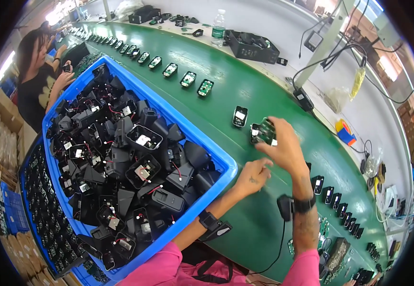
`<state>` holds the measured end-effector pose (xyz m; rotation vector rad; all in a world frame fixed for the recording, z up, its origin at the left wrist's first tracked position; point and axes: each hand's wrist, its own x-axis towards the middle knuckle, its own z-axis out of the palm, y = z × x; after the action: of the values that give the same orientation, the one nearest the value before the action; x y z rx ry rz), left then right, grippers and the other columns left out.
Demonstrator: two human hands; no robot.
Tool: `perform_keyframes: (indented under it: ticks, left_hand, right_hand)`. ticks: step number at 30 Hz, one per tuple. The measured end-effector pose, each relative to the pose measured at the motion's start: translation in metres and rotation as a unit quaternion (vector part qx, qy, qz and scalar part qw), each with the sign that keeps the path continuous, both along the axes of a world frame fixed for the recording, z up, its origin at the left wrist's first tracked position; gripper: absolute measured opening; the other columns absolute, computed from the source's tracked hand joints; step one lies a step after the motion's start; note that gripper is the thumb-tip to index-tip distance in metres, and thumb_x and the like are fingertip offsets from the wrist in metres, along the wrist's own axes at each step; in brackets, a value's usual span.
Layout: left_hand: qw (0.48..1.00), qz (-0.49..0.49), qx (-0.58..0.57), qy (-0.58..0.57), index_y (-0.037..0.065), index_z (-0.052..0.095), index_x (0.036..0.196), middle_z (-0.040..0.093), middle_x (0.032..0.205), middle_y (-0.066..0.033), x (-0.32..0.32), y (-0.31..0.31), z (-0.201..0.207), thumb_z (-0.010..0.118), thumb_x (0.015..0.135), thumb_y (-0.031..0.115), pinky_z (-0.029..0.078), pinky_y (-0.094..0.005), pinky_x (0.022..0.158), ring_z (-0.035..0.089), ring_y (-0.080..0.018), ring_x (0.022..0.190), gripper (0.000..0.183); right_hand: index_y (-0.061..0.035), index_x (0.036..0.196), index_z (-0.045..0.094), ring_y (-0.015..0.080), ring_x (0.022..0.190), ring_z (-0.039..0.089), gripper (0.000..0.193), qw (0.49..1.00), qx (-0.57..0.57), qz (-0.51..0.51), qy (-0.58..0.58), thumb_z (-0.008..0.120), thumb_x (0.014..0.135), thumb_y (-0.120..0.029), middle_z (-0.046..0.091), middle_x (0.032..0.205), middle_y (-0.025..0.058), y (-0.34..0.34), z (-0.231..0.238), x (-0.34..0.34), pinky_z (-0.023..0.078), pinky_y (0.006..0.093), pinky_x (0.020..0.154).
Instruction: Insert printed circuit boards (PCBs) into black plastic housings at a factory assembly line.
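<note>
Circuit board (266, 126), green, held between thumb and fingers of the right grip (287, 145), above the middle stretch of the tabletop (245, 93), right at a black casing (254, 135). Blurred at that spot; cannot tell whether seated inside the casing or only held against it. Left grip (253, 177) just beside, closer to the tabletop's near edge, fingers loosely bent; cannot tell whether holding anything. Slightly toward the far edge, an open casing (240, 116) with a white piece inside, lying face up. From there toward the left end, along the far edge, a long row of board-filled casings (205, 87). Toward the right end, another row of dark casings (337, 200). Over the left part of the near edge, a blue crate (230, 168), heaped with black housings (169, 200) and thin red wires. Behind the far edge, a clear bottle (218, 29) and a black box (252, 48).
</note>
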<state>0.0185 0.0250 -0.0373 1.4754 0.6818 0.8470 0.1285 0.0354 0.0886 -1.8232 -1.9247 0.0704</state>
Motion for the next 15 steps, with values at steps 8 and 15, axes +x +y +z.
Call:
perform_keyframes:
  ticks: [8, 15]
  left_hand:
    - [0.960, 0.037, -0.032, -0.276, 0.000, 0.057, 0.082, 0.056, 0.069, -0.0044, 0.020, -0.009, -0.028, 0.061, 0.078, -0.009, 0.043, -0.0288, 0.053, 0.058, -0.0109, 0.066, 0.010]
    - [0.973, 0.094, 0.197, -0.069, 0.002, 0.054, 0.087, 0.052, 0.068, -0.0146, 0.018, -0.003, -0.036, 0.063, 0.083, 0.012, 0.041, -0.0414, 0.059, 0.052, -0.0321, 0.064, 0.015]
  right_hand:
    - [-0.0031, 0.124, 0.053, 0.0366, 0.116, 0.054, 0.071, 0.986, -0.118, -0.027, -0.117, 0.083, 0.068, -0.034, 0.060, 0.124, 0.0185, 0.153, -0.029, -0.043, 0.043, 0.0496, 0.096]
    - [-0.0013, 0.121, 0.052, 0.0358, 0.118, 0.053, 0.074, 0.974, -0.145, -0.041, -0.168, 0.084, 0.067, -0.041, 0.059, 0.127, 0.0183, 0.181, -0.063, -0.048, 0.042, 0.0559, 0.094]
